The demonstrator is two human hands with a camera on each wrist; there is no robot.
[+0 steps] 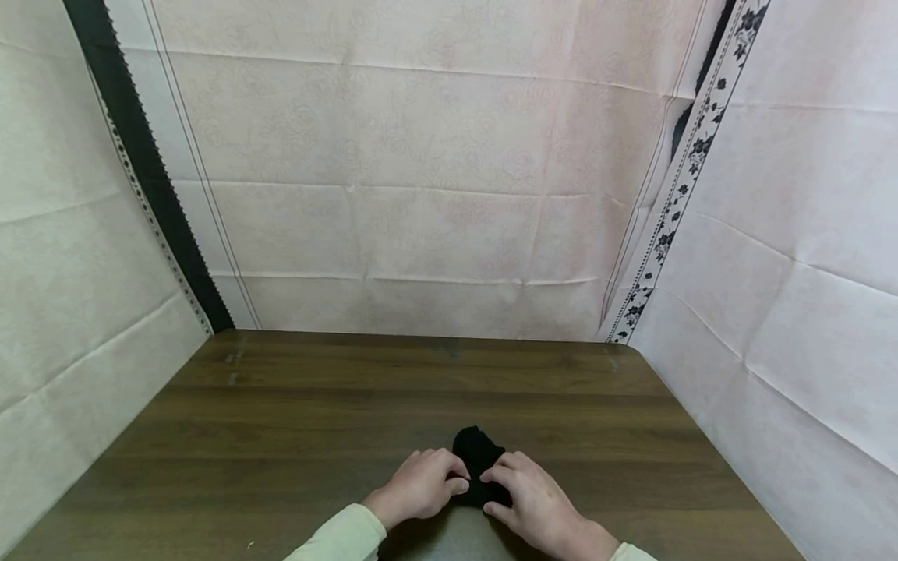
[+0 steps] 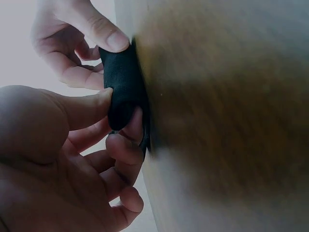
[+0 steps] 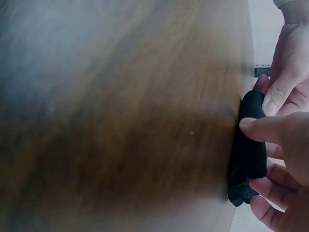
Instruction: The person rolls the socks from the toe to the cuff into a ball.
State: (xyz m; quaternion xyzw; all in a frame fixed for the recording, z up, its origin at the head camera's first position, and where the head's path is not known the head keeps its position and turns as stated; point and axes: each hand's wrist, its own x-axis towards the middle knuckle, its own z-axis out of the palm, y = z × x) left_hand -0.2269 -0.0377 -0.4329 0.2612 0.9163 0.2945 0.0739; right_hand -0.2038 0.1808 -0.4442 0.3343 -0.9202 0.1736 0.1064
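A black sock (image 1: 475, 446), partly rolled up, lies on the table near its front edge, between my two hands. My left hand (image 1: 424, 483) pinches the left end of the roll. In the left wrist view, the thumb of my left hand (image 2: 43, 140) presses on the rolled sock (image 2: 123, 77) while a fingertip goes into the open end of the roll. My right hand (image 1: 536, 502) grips the other end; in the right wrist view its thumb lies over the sock roll (image 3: 251, 145) and its fingers curl behind. A flat part with a rounded end extends away from me.
The brown wooden table (image 1: 337, 413) stretches ahead and to both sides. Pale patterned cloth (image 1: 421, 195) hangs behind it, with more cloth walls at left and right. A tiny white scrap (image 1: 250, 545) lies on the table at the front left.
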